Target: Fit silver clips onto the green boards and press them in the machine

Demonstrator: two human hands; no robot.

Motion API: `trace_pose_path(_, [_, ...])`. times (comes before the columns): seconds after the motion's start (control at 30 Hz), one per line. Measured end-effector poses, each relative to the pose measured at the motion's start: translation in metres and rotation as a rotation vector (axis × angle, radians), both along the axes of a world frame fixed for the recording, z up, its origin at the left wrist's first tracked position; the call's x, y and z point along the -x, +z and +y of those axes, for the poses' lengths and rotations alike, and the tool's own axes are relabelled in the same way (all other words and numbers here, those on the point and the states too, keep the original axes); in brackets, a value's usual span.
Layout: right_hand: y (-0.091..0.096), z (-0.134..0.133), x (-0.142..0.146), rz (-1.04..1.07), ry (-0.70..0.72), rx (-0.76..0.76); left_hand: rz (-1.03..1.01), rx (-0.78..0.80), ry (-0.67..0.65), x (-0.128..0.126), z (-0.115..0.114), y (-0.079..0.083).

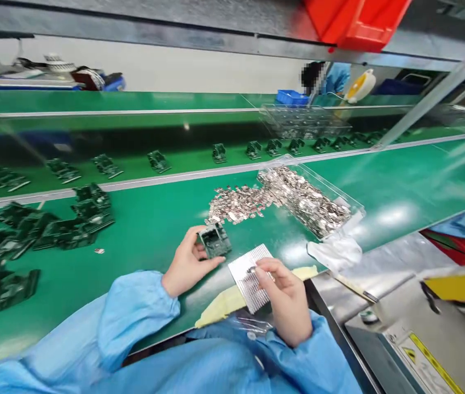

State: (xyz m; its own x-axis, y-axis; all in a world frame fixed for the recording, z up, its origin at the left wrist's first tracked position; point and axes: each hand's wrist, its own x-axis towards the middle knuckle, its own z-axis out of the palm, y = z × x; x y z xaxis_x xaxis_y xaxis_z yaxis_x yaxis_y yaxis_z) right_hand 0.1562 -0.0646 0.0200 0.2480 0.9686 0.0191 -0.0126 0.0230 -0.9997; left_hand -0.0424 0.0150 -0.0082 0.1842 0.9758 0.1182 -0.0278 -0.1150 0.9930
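Note:
My left hand grips a dark green circuit board assembly by its left side and lower edge, tilted up off the bench. Over a silver-white ribbed sheet, the thumb and fingers of my right hand are pinched together. A small dark piece shows at those fingertips, too small to name. The sheet lies partly over a pale yellow cloth at the bench's near edge. Beyond my hands, small shiny metal pieces are heaped beside a clear plastic tray filled with more of them.
Several green board assemblies are piled on the left of the green bench. More boards stand in a row along the conveyor behind. A white cloth and a grey machine are at the right. A red bin sits overhead.

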Motion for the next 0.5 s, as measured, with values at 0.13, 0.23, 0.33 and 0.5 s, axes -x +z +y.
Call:
trace_pose_path(0.13, [-0.002, -0.014, -0.003, -0.012, -0.136, -0.055, -0.22, 0.197, -0.232, -0.055, -0.034, 0.006])
trace_pose_path(0.23, [-0.006, -0.025, -0.005, -0.025, -0.183, -0.064, -0.289, 0.217, -0.331, -0.072, -0.046, 0.004])
trace_pose_path(0.33, [-0.011, -0.03, -0.004, -0.072, -0.215, -0.054, -0.317, 0.191, -0.399, -0.071, -0.049, -0.001])
trace_pose_path(0.5, [-0.015, -0.03, 0.001, -0.225, -0.262, -0.101, -0.33, 0.172, -0.477, -0.065, -0.05, -0.001])
